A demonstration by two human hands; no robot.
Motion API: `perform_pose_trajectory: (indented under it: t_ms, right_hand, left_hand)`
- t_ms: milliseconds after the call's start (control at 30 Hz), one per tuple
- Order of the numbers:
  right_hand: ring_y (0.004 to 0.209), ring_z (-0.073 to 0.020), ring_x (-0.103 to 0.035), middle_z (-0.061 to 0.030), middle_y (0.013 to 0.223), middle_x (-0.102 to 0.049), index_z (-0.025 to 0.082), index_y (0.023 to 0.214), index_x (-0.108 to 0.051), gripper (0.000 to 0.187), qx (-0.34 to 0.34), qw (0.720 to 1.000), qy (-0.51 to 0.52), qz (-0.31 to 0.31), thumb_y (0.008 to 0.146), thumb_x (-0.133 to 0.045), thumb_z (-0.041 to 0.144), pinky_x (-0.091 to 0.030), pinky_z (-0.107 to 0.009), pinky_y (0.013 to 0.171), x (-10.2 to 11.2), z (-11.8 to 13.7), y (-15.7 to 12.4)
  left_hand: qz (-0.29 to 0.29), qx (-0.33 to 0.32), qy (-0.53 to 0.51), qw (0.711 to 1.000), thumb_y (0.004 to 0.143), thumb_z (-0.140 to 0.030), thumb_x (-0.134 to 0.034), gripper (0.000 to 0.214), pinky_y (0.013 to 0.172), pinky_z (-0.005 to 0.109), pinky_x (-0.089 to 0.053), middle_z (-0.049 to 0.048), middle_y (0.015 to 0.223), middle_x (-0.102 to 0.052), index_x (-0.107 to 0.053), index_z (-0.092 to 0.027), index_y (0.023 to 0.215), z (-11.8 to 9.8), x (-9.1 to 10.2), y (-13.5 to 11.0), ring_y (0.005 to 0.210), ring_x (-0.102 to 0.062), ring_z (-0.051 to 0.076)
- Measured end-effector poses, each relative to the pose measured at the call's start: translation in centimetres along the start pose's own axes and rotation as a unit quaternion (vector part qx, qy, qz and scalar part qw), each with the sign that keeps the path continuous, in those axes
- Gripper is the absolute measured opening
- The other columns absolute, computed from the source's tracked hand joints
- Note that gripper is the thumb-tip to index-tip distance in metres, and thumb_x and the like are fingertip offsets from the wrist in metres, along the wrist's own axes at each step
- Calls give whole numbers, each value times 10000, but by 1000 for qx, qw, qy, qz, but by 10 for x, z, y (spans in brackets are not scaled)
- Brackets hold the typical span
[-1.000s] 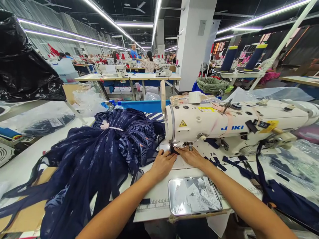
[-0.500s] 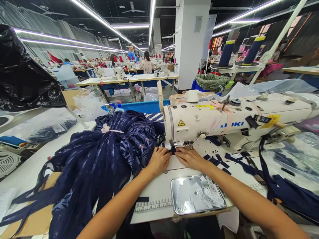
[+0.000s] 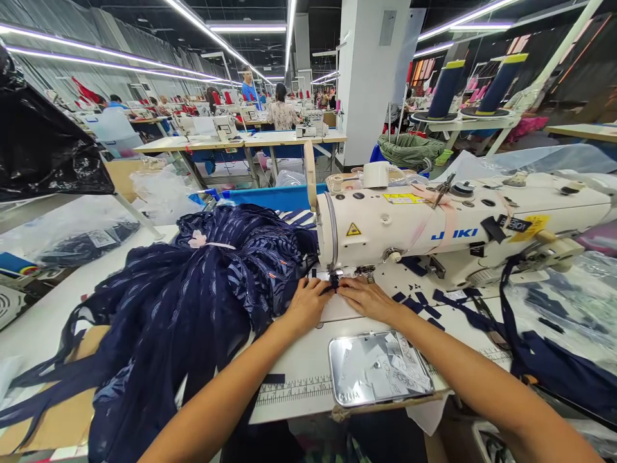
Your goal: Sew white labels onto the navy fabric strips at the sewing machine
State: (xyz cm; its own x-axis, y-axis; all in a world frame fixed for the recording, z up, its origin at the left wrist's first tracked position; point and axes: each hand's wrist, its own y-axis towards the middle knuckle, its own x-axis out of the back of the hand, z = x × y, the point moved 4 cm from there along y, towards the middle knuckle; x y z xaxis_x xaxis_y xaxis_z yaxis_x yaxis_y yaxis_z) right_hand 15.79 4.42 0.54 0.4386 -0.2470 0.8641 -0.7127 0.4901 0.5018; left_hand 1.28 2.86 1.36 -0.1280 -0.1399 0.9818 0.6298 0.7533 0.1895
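Observation:
Both hands meet in front of the needle area of a white sewing machine [image 3: 409, 222]. A small piece of navy fabric [image 3: 334, 281] lies there, right at the presser foot. My left hand [image 3: 307, 305] presses its closed fingertips onto this piece from the left. From the right, my right hand [image 3: 370, 298] pinches the same piece, fingers together. Beside my left hand spreads a large heap of navy lace garments [image 3: 207, 296], gathered with a pale tie. The fingertips partly hide how the fabric is gripped.
A metal tray [image 3: 354, 389] of white labels lies near the front edge. Navy scraps [image 3: 419, 302] and scissors [image 3: 489, 321] are on the right, beside more navy fabric [image 3: 563, 366]. A black plastic bag [image 3: 48, 135] hangs at upper left. Two thread cones [image 3: 446, 90] stand behind the machine.
The view has shifted slightly. Both hands stay at the needle, with the fingertips a little closer together around the navy fabric.

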Motion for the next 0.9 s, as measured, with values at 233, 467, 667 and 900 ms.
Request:
perform_pose_trajectory:
  t_ms: [233, 467, 667, 900]
  right_hand:
    - [791, -191, -552, -112, 931, -590, 129, 924, -611, 248, 25, 998, -51, 1, 865, -370, 127, -484, -309, 640, 10, 12, 5]
    - [789, -179, -552, -102, 933, -592, 146, 914, -609, 268, 13, 998, -58, 18, 870, -345, 122, -470, -280, 588, 7, 11, 5]
    - [790, -176, -557, -107, 952, -597, 141, 915, -612, 252, 10, 997, -79, 16, 867, -365, 139, -472, -269, 564, 6, 12, 5]
    - [867, -214, -573, -136, 1013, -593, 128, 986, -596, 229, -18, 997, -68, 32, 850, -426, 202, -501, -317, 622, 0, 9, 5]
  left_hand:
    - [14, -17, 7, 1000, 736, -40, -491, 454, 995, 541, -231, 99, 1257, -501, -506, -153, 1176, -5, 1, -9, 1173, -413, 269]
    - [27, -22, -24, 999, 750, -11, -432, 469, 1010, 577, -209, 80, 1269, -492, -500, -174, 1184, 2, 4, -9, 1207, -391, 265]
    - [33, -18, -47, 998, 744, 1, -425, 475, 998, 602, -214, 91, 1267, -491, -510, -178, 1175, 4, 4, -7, 1206, -396, 269]
    - [28, -10, -68, 997, 748, 13, -403, 481, 1001, 603, -201, 91, 1262, -496, -514, -180, 1174, 10, 4, -4, 1211, -393, 265]
